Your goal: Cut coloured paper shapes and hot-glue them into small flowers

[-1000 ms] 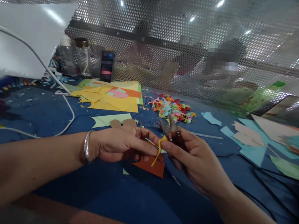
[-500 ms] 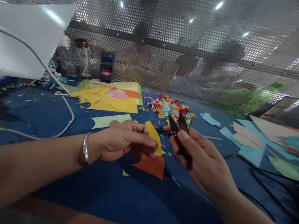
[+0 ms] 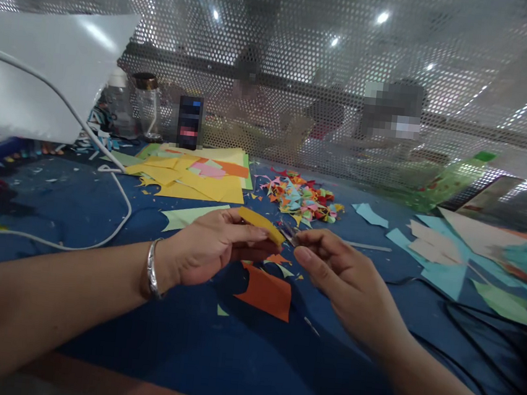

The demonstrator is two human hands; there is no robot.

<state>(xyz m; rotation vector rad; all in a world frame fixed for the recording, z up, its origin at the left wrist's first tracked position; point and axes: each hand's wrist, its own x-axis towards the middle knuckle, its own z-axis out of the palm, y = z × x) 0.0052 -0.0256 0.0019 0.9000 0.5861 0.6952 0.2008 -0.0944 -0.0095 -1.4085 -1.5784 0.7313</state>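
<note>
My left hand (image 3: 222, 243), with a silver bangle at its wrist, pinches a yellow strip of paper (image 3: 261, 224) between thumb and fingers. My right hand (image 3: 331, 266) is closed around dark thread snips (image 3: 289, 232), whose blades point at the strip's right end. Most of the snips are hidden by the fingers, and I cannot tell whether the blades touch the paper. On the blue table below lies an orange piece of paper (image 3: 267, 292) with a curved cut edge. A pale green sheet (image 3: 191, 214) lies behind my left hand.
Beyond my hands is a heap of colourful paper scraps (image 3: 303, 195). Yellow sheets (image 3: 213, 186) are stacked to its left, blue and beige sheets (image 3: 447, 271) at right. A white cable (image 3: 125, 209) and black cables (image 3: 460, 334) cross the table. A perforated screen (image 3: 294, 70) stands behind.
The snips have swung left and down to the yellow strip, their blades now pointing at it. The strip has tilted from near upright to flatter, leaning left.
</note>
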